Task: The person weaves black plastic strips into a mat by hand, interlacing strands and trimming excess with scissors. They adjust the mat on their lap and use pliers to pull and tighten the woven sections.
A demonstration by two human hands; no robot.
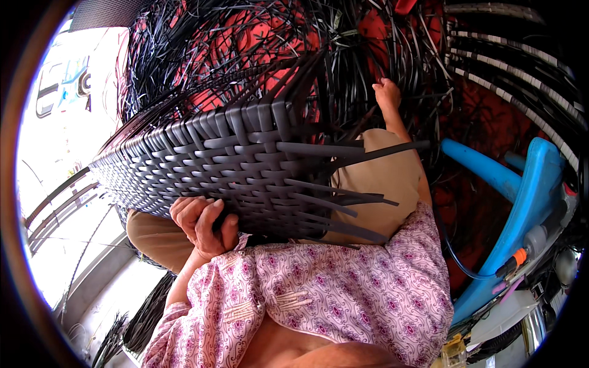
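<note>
A dark grey woven panel [202, 153] of flat plastic strips lies tilted across my lap. Loose strip ends [343, 196] stick out from its right side, and long strips trail off its far edge. My left hand [205, 226] is closed on the panel's near edge, fingers curled over the weave. Stretched out beyond my right knee, my right hand [387, 95] is closed among the loose black strips. What its fingers hold, if anything, I cannot make out.
Tangled black strips [178, 49] cover the red floor [257, 37] ahead. To the right stands a blue plastic stool [521, 190] with tools on it and a blue hose beside it. Curved, banded frames [515, 86] rise at the far right. Strip bundles [150, 306] lie lower left.
</note>
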